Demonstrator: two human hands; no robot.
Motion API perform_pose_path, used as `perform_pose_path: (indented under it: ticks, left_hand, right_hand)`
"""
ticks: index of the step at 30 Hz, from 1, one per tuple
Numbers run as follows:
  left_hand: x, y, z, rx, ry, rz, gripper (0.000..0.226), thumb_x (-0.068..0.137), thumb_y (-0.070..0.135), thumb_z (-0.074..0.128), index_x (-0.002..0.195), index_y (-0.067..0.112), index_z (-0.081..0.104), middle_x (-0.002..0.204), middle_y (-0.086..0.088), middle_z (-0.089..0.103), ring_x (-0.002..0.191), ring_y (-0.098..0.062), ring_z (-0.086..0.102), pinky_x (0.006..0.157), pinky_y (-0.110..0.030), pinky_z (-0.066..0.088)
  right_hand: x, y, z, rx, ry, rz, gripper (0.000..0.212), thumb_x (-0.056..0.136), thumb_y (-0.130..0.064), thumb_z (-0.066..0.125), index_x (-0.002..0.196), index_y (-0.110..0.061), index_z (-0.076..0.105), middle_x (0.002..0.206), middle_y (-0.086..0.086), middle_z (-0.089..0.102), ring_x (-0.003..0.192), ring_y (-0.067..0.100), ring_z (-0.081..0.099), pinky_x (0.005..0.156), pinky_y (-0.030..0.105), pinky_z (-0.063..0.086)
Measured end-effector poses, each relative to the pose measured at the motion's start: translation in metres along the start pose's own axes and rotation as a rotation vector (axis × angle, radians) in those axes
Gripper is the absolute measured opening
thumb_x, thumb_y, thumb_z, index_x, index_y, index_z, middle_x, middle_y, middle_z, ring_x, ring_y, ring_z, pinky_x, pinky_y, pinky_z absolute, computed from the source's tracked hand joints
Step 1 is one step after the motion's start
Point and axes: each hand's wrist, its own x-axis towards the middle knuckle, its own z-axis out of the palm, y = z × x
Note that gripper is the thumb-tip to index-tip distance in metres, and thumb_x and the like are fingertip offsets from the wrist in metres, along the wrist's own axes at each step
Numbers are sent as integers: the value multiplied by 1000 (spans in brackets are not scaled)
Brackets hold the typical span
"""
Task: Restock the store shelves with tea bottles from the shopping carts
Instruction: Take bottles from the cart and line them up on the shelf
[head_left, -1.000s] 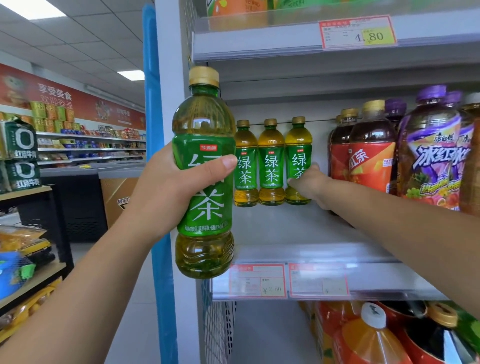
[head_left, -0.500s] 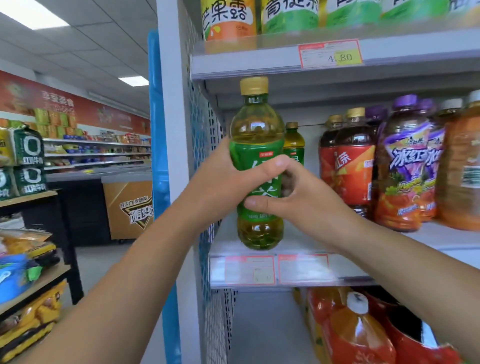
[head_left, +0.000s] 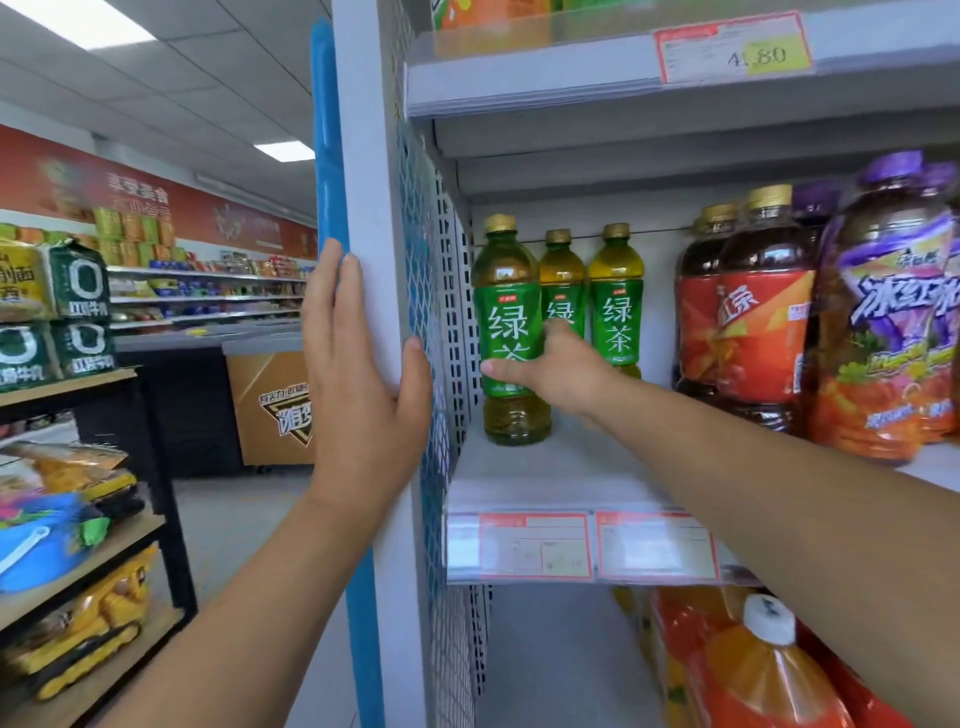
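Green tea bottle stands at the left end of the shelf with your right hand curled round it, left hand flat against the upright; placing seems done, so let go cleanly.

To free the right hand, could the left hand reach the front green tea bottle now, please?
Probably, though not directly: the left hand lies flat on the shelf post, with the mesh side panel between it and the front green tea bottle. The open shelf front looks free.
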Motion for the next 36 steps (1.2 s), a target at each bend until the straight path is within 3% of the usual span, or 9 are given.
perform_pose_path:
  ticks: [4,10,16,22,24,27,31,33,36]
  left_hand:
    - [-3,-3,2,-15,-16,-48,60,95,4,55,147,-9,28,156,-21,26,144,-13,17,119,-16,8]
    - [-4,-2,2,-24,-29,-52,60,98,8,52,150,-5,25,158,-16,23,143,-5,14,117,-12,6]
    - [-5,-2,2,-29,-28,-48,59,99,9,52,150,-3,26,158,-13,23,144,-4,14,117,-12,7]
    - [-5,1,0,-77,-25,-58,50,98,5,53,145,-2,37,156,-17,26,145,-13,20,118,-14,11]
    - [-5,2,-1,-74,-37,-59,49,97,5,52,144,-1,38,156,-18,25,144,-9,18,117,-13,10]
    - [-3,4,-4,-30,-64,-50,49,96,5,53,143,-2,39,155,-22,24,144,-15,18,118,-17,11]
    - [-26,34,-12,49,-83,70,47,91,5,57,136,-3,47,149,-28,31,142,-36,27,119,-35,20]
    - [-55,65,-14,-69,-157,156,44,89,5,56,131,-5,51,144,-29,36,139,-36,32,117,-39,25]
    - [-110,118,-13,-324,-357,197,38,88,6,55,124,-5,56,136,-18,44,132,-20,38,114,-26,28]
  right_hand:
    - [18,0,4,-129,2,50,70,72,-49,78,123,-13,49,117,5,62,108,24,58,96,38,48]
    - [29,0,7,-236,37,105,55,78,-51,72,107,-9,50,109,8,60,99,25,56,87,36,48]
    - [37,4,11,-220,45,116,63,78,-52,72,118,-9,50,110,8,60,105,27,57,86,36,48]
    - [27,0,7,-173,23,148,64,78,-50,73,120,-7,52,117,9,61,103,25,57,85,32,48]
    - [10,-6,-3,-181,16,125,66,81,-47,71,127,-5,48,116,7,58,105,24,54,83,29,42]
    - [-30,-19,-28,-156,94,-46,63,85,-43,69,134,-11,45,95,-6,52,96,16,52,82,28,41]
    - [-115,-12,-69,-47,139,-237,35,87,-34,68,118,-26,55,101,-3,64,91,11,63,81,29,52]
    - [-165,6,-89,-26,120,-236,25,87,-26,69,109,-25,58,96,1,67,85,14,64,82,30,52]
    - [-235,48,-117,-107,63,-62,20,87,-21,68,107,-22,63,98,4,68,90,18,66,83,28,52]
